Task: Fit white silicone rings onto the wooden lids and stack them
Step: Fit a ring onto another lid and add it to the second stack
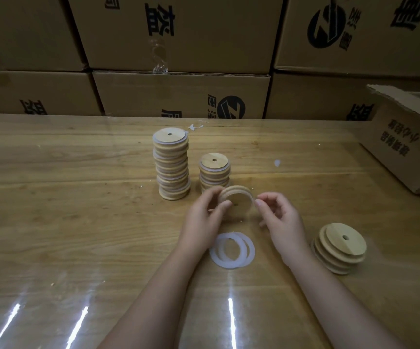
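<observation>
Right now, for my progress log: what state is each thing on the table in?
Tall stack: ringed lids, upright.
Short stack: ringed lids, upright.
Held lid: tilted, gripped by left hand.
Right hand: fingers curled at lid's edge, contact unclear.
Loose rings: flat, overlapping.
Bare lids: leaning pile, no rings visible.
Carton: open.

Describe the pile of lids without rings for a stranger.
Start at the open cardboard box at the right of the table. Nearer the camera sits a slumped pile of lids. Unlike the tall stack and short stack, it shows no white between layers.
</observation>
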`<state>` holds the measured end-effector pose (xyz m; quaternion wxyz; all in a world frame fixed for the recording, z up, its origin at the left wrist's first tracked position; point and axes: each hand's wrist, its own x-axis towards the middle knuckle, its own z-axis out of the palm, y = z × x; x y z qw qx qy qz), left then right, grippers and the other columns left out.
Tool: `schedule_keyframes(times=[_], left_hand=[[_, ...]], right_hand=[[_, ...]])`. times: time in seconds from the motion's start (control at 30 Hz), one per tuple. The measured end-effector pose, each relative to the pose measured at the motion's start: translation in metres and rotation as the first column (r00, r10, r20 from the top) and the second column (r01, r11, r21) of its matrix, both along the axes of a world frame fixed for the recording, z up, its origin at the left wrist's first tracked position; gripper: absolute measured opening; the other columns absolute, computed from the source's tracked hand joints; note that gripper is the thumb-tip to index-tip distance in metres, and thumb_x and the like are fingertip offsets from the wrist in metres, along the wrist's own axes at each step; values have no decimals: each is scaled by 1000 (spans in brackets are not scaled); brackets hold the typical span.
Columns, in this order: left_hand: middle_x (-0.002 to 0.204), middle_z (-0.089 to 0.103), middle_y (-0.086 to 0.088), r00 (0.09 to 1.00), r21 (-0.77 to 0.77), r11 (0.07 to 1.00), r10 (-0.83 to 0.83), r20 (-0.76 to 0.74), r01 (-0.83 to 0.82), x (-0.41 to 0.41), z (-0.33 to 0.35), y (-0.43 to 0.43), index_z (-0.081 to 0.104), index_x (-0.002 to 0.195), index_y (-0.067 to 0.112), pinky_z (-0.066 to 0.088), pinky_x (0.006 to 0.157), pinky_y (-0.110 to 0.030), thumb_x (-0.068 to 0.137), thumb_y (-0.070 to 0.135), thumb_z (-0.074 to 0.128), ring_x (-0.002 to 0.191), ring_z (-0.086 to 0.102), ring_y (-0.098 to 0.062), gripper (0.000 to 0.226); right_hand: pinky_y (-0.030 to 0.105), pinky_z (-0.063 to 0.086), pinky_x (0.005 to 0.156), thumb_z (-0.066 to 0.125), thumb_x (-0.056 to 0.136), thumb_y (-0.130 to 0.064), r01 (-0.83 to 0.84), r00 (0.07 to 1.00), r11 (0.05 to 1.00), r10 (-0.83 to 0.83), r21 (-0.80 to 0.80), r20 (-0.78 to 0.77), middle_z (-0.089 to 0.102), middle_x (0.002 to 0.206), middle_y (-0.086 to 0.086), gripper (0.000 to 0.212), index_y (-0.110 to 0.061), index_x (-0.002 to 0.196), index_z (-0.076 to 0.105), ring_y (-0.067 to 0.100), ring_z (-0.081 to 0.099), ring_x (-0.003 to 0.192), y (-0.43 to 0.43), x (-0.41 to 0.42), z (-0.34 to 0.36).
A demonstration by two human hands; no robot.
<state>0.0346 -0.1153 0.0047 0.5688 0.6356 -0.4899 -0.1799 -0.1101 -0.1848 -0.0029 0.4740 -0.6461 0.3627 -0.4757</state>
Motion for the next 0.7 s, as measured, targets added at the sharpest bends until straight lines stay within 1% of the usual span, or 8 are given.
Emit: schedule_keyframes(times=[0.07, 0.13, 0.2, 0.27, 0.37, 0.43, 0.6, 0.7], left_hand=[[105, 65, -13, 967, -13, 999, -49, -250, 47, 3, 2, 0, 57, 109, 5, 53, 86, -43, 87, 6, 62, 98, 64, -29, 22], [100, 65, -15, 941, -28, 996, -89, -326, 85, 2, 3, 0, 56, 102, 6, 56, 79, -46, 86, 5, 62, 93, 65, -29, 17], [91, 65, -12, 958, -20, 996, -93, -270, 91, 0, 2, 1, 55, 94, 11, 55, 74, -37, 85, 8, 66, 84, 64, -18, 14], [85, 64, -10, 985, 0, 996, -88, -151, 89, -1, -1, 0, 57, 88, 13, 51, 70, -29, 83, 12, 69, 78, 59, -10, 14], [87, 61, 6, 997, 5, 998, -71, 25, 70, 0, -3, -1, 60, 83, 29, 43, 67, -11, 79, 12, 72, 79, 55, 2, 22], [93, 61, 9, 996, 2, 998, -58, 74, 58, 2, -3, -1, 63, 88, 31, 42, 69, -11, 78, 11, 72, 87, 55, 2, 25], [99, 61, 9, 993, 6, 998, -57, 99, 56, 4, -5, -1, 68, 101, 20, 47, 76, -19, 79, 8, 70, 98, 56, -4, 25], [100, 60, 16, 991, -11, 995, -95, 95, 96, 2, -4, -1, 65, 102, 29, 45, 76, -11, 81, 6, 68, 98, 55, 4, 32]], right_hand=[[26, 53, 64, 64, 86, -15, -45, 998, 998, 46, 38, -39, 65, 79, -13, 16, -31, 85, 60, 13, 60, 76, -1, 1, -2], [32, 54, 69, 65, 86, -14, -87, 991, 995, 92, 49, -94, 65, 85, -8, 18, -31, 87, 59, 16, 63, 82, -2, 3, -5], [28, 55, 66, 63, 86, -9, -91, 993, 994, 95, 55, -68, 65, 85, -7, 21, -30, 86, 59, 12, 63, 80, -1, 4, -5], [20, 53, 61, 61, 87, -5, -80, 997, 995, 80, 64, 8, 65, 83, -8, 23, -28, 85, 60, 6, 62, 76, -1, 3, -4], [17, 51, 59, 61, 86, -3, -84, 995, 995, 81, 53, 57, 65, 86, -5, 23, -26, 86, 62, 4, 60, 73, -1, 0, -2], [19, 51, 60, 64, 85, -4, -89, 995, 996, 88, 28, 45, 66, 89, -3, 22, -27, 87, 63, 5, 59, 72, 0, -1, -1], [20, 50, 63, 67, 83, -9, -98, 995, 995, 98, -33, 5, 65, 99, -1, 22, -31, 87, 64, 7, 57, 75, 1, -2, 2], [24, 51, 66, 68, 82, -10, -98, 995, 994, 97, -44, -20, 65, 97, 1, 21, -31, 85, 64, 8, 58, 75, 1, -1, 2]])
